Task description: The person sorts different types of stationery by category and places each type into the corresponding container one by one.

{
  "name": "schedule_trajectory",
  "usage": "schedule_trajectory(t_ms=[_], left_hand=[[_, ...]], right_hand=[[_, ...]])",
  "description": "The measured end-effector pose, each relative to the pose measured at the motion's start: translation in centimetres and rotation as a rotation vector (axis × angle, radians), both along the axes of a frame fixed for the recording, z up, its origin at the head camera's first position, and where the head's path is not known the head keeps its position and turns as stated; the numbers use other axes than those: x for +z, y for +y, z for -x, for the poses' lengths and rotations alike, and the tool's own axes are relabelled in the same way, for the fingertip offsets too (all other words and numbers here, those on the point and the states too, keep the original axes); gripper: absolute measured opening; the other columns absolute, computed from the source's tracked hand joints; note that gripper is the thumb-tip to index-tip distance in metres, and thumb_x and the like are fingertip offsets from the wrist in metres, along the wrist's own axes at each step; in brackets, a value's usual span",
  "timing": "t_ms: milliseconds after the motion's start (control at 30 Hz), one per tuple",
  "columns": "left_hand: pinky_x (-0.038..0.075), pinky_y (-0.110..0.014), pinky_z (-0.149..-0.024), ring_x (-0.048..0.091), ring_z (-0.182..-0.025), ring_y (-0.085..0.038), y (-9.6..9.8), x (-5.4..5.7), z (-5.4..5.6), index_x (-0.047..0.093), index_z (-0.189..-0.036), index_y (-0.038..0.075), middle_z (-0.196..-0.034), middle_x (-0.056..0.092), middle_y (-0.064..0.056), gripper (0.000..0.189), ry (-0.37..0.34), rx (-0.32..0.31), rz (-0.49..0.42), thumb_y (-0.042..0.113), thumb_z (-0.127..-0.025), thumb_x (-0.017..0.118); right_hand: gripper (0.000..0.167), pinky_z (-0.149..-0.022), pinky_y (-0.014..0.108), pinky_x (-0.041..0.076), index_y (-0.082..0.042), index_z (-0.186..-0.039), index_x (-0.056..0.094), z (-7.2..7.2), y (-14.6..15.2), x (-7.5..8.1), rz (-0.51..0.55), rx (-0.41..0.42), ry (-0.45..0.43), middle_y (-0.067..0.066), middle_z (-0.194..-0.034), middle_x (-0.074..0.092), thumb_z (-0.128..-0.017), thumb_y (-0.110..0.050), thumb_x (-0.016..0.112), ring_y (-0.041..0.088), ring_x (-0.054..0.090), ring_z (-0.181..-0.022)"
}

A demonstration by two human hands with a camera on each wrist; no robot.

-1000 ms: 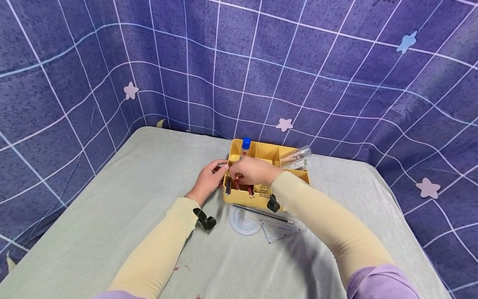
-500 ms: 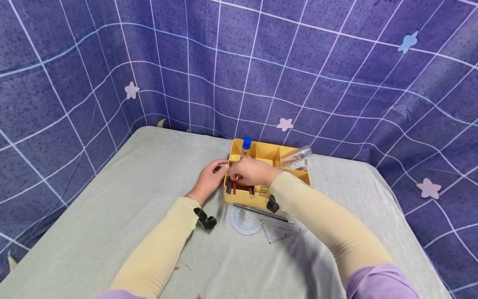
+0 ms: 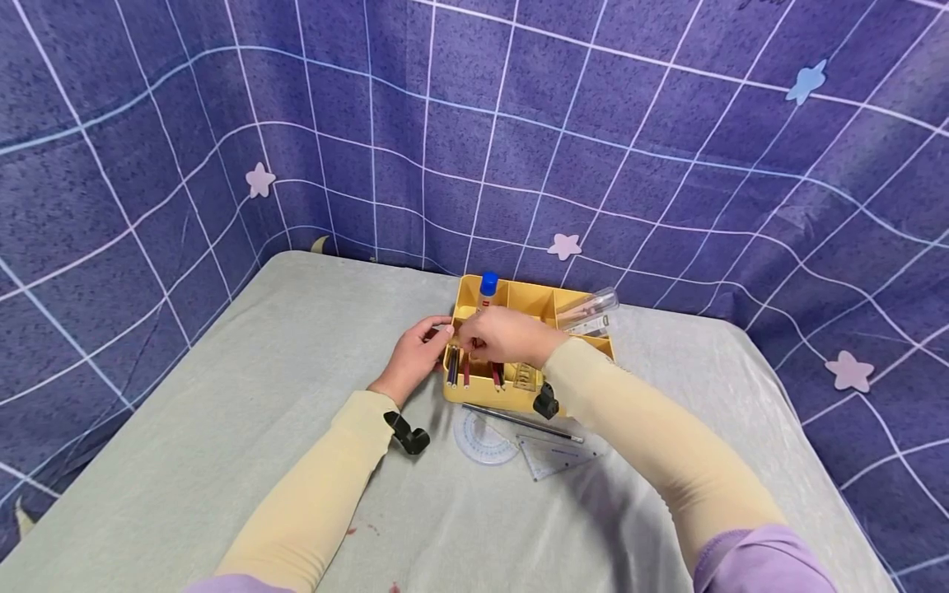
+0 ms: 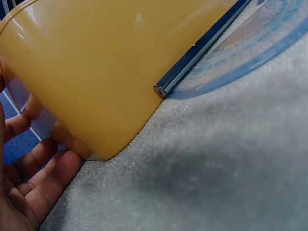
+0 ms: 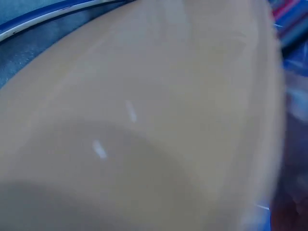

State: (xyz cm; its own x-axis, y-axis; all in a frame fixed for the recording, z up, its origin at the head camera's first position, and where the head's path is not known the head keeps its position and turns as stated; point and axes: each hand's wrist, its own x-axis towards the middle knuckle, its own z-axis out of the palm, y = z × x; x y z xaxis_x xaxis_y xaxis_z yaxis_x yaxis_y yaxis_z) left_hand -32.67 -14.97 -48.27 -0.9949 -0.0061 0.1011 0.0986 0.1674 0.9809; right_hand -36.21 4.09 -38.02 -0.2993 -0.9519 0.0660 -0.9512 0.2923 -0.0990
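A yellow divided organizer box (image 3: 474, 395) stands near the table's back edge. My left hand (image 3: 418, 350) rests against its left end; in the left wrist view its fingers (image 4: 57, 173) touch the glossy wall. My right hand (image 3: 511, 333) hovers over the front left compartment, its fingers loosely bent with nothing seen in them; the fingertips are partly hidden. Below them a red pencil (image 3: 466, 375) leans on the front wall, between dark pencils (image 3: 453, 366) and another small pencil group (image 3: 497, 377). The right wrist view shows mostly the blurred box wall (image 5: 144, 86).
A blue-capped glue stick (image 3: 488, 287) stands in the back left compartment. Clear cases (image 3: 589, 306) stick out at the back right. Before the box lie a dark pencil (image 3: 526, 423), a clear protractor (image 3: 485, 438) and a set square (image 3: 552, 457). A patterned curtain (image 3: 474, 140) hangs behind.
The red pencil has gone from tilted under my right hand to resting against the front wall. My right hand has risen slightly off it. My left hand has stayed in place.
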Motion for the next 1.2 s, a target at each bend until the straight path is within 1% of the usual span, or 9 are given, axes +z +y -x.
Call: schedule_trajectory(t_ms=[133,233,433,533,600,700,867,967,1200], left_hand=[[0.058,-0.033,-0.061,0.061,-0.076,-0.018,0.0,0.0,0.1,0.066,-0.131,0.016,-0.103,0.062,-0.012,0.036,-0.001,0.003,0.005,0.037,-0.101,0.061],[0.058,-0.033,-0.062,0.061,-0.078,-0.019,0.0,-0.1,0.1,0.066,-0.131,0.017,-0.104,0.062,-0.012,0.037,-0.001,0.0,0.011,0.039,-0.101,0.061],[0.058,-0.034,-0.065,0.062,-0.081,-0.021,-0.1,-0.2,0.2,0.064,-0.132,0.018,-0.106,0.061,-0.012,0.04,-0.013,-0.011,0.018,0.042,-0.101,0.06],[0.058,-0.035,-0.066,0.062,-0.08,-0.021,-0.1,-0.1,0.3,0.064,-0.133,0.018,-0.106,0.06,-0.013,0.041,-0.018,-0.014,0.007,0.043,-0.101,0.06],[0.058,-0.035,-0.065,0.063,-0.08,-0.02,-0.1,-0.1,0.3,0.064,-0.133,0.017,-0.106,0.061,-0.014,0.041,-0.019,-0.014,0.007,0.043,-0.101,0.06],[0.058,-0.034,-0.064,0.063,-0.08,-0.02,0.0,-0.1,0.4,0.064,-0.133,0.017,-0.106,0.061,-0.014,0.041,-0.02,-0.016,0.013,0.042,-0.101,0.059],[0.058,-0.034,-0.065,0.064,-0.08,-0.021,-0.1,0.0,0.2,0.064,-0.133,0.018,-0.106,0.061,-0.015,0.04,-0.025,-0.013,0.016,0.041,-0.101,0.059],[0.058,-0.034,-0.064,0.064,-0.079,-0.02,0.0,0.1,0.2,0.064,-0.133,0.018,-0.105,0.062,-0.015,0.039,-0.025,-0.013,0.013,0.04,-0.102,0.059],[0.057,-0.033,-0.063,0.063,-0.078,-0.02,0.1,0.1,0.1,0.064,-0.133,0.018,-0.104,0.061,-0.014,0.039,-0.023,-0.01,0.012,0.04,-0.102,0.059]], right_hand=[[0.01,-0.07,0.025,0.049,-0.008,-0.086,0.067,-0.8,1.5,1.6,0.06,-0.005,-0.007,-0.002,-0.081,0.061,-0.089,0.001,0.071,0.011,0.054,-0.074],[0.012,-0.069,0.025,0.05,-0.009,-0.085,0.066,-1.5,3.0,2.7,0.108,-0.018,0.021,-0.002,-0.08,0.061,-0.089,0.002,0.069,0.011,0.055,-0.073],[0.013,-0.072,0.028,0.054,-0.011,-0.089,0.067,-3.2,7.0,5.0,0.181,-0.069,0.104,-0.002,-0.086,0.065,-0.09,0.002,0.069,0.012,0.06,-0.077],[0.013,-0.073,0.031,0.055,-0.011,-0.091,0.069,-4.2,8.8,5.9,0.199,-0.09,0.116,-0.001,-0.088,0.066,-0.089,0.002,0.071,0.013,0.062,-0.078],[0.012,-0.073,0.031,0.055,-0.01,-0.092,0.069,-4.9,9.9,6.1,0.201,-0.093,0.123,-0.002,-0.089,0.067,-0.088,0.001,0.072,0.013,0.062,-0.079],[0.014,-0.073,0.031,0.055,-0.011,-0.093,0.07,-6.0,11.4,6.1,0.208,-0.089,0.142,-0.003,-0.09,0.067,-0.087,0.0,0.074,0.012,0.063,-0.081],[0.015,-0.07,0.027,0.055,-0.015,-0.096,0.07,-7.6,12.8,5.3,0.226,-0.079,0.165,-0.006,-0.091,0.067,-0.087,-0.003,0.074,0.007,0.062,-0.078],[0.018,-0.069,0.027,0.055,-0.016,-0.097,0.07,-8.5,13.2,4.6,0.24,-0.062,0.148,-0.008,-0.092,0.068,-0.086,-0.004,0.076,0.006,0.063,-0.077],[0.02,-0.072,0.025,0.057,-0.014,-0.098,0.071,-10.2,13.4,2.3,0.234,-0.022,0.111,-0.006,-0.092,0.071,-0.083,-0.001,0.077,0.006,0.066,-0.08]])
